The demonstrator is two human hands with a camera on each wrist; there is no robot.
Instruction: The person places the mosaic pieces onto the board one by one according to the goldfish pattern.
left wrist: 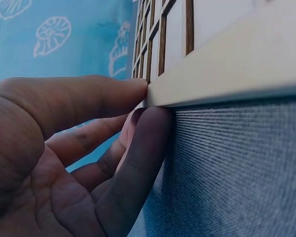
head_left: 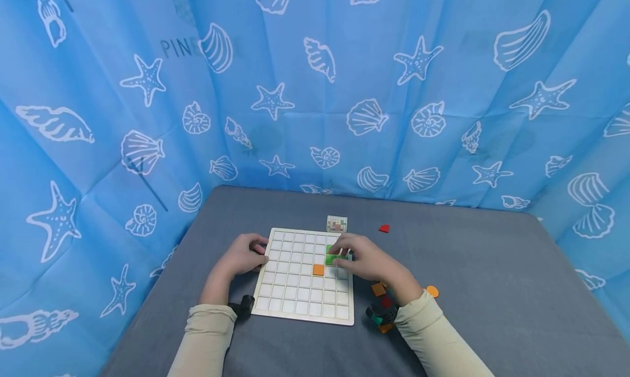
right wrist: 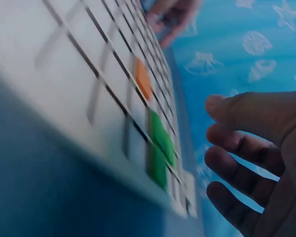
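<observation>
A white grid board (head_left: 295, 295) lies on the grey table. One orange square tile (head_left: 318, 269) sits in a cell near its middle, with a green piece (head_left: 331, 251) just above and to the right. My left hand (head_left: 260, 255) pinches the board's left edge (left wrist: 222, 74), thumb (left wrist: 89, 96) on the rim and a finger (left wrist: 143, 148) against its underside. My right hand (head_left: 343, 252) hovers over the green piece, partly hiding it. In the right wrist view its fingers (right wrist: 237, 148) are loosely spread beside the green piece (right wrist: 160, 143) and hold nothing; the orange tile (right wrist: 143, 79) lies further along.
A small patterned card (head_left: 337, 224) lies behind the board, and a red piece (head_left: 384, 228) to its right. Several loose coloured pieces (head_left: 379, 289) and an orange round piece (head_left: 432, 291) lie by my right wrist. A blue seashell curtain (head_left: 315, 92) encloses the table.
</observation>
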